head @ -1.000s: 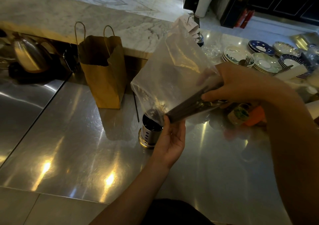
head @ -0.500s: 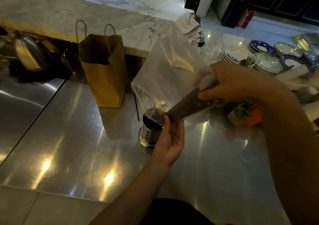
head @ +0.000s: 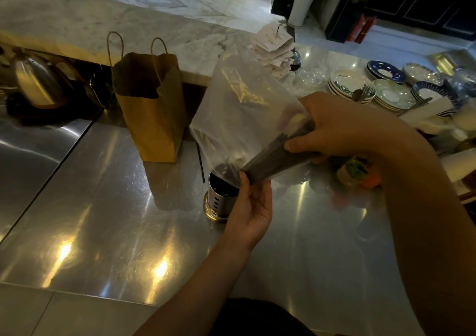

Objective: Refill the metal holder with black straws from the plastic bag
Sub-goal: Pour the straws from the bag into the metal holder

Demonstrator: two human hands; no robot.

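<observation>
Over the bench (head: 103, 219), seemingly light, stiff black straws (head: 273, 160) are clamped through the limp plastic bag (head: 239, 109) by fingers of the right hand (head: 342, 124) and left hand (head: 252, 207).

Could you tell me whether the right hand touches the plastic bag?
Touching. In the head view the right hand grips the plastic bag around the black straws.
</observation>
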